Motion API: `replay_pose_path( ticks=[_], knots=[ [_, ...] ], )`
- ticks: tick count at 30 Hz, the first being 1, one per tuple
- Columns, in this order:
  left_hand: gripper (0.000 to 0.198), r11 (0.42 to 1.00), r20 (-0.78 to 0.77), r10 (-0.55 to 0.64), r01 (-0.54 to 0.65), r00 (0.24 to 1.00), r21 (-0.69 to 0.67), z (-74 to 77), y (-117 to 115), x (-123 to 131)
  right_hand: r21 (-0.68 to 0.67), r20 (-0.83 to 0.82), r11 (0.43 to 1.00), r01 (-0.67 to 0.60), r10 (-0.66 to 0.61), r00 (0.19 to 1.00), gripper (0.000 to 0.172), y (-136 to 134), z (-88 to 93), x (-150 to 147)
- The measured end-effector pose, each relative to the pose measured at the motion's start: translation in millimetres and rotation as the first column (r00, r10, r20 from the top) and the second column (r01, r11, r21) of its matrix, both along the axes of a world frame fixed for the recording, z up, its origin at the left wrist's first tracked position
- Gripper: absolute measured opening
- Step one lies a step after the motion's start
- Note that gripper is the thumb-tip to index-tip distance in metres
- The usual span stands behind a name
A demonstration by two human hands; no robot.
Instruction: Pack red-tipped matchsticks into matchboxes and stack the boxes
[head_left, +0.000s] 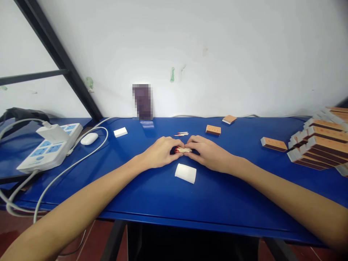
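A small bundle of matches (184, 149), red heads to the left, lies between my two hands at the middle of the blue table. My left hand (162, 152) is closed round the head end, thumb and forefinger pinching it. The plain ends are gripped by my right hand (205, 151), its fingertips meeting those of the left. Just beyond them a few loose matches (182, 134) lie on the table. On the near side rests a curved white piece (186, 173), like paper or card, touched by neither hand.
Stacked matchboxes (326, 145) stand at the right, with a single matchbox (274, 144) beside them. Another matchbox (213, 129) and an orange-topped piece (230, 119) lie further back. At left are a power strip (51, 145), cables, a white rounded case (89, 138) and a white block (120, 132).
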State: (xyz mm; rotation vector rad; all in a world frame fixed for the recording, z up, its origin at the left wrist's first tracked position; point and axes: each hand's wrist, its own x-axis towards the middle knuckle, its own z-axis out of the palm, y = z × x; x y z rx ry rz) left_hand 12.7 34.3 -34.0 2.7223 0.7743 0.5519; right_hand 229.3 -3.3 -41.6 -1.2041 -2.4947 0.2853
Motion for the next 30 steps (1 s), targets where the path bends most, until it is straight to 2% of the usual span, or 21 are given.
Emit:
replay_pose_path(
  ticks=[10, 14, 20, 30],
  knots=[
    [0.013, 0.997, 0.009, -0.006, 0.006, 1.0, 0.08, -2.2, -0.7, 0.5, -0.015, -0.051, 1.0, 0.027, -0.028, 0.998, 0.026, -6.2, 2.8, -4.2],
    [0.013, 0.995, 0.039, -0.028, 0.025, 0.999, 0.094, -3.1, -1.3, 0.3, -0.03, -0.091, 0.999, 0.039, -0.042, 0.995, 0.029, -6.6, 2.5, -5.7],
    [0.014, 0.996, 0.07, -0.041, 0.036, 0.997, 0.076, -3.6, -0.2, 0.6, -0.053, -0.091, 0.998, 0.036, -0.041, 0.995, 0.036, -4.5, 4.6, -5.6],
    [0.012, 0.998, 0.119, -0.055, 0.053, 0.991, 0.016, -3.9, 2.2, -1.2, 0.005, -0.032, 0.999, 0.05, -0.05, 0.998, 0.025, -5.2, 2.1, -8.7]
  ],
)
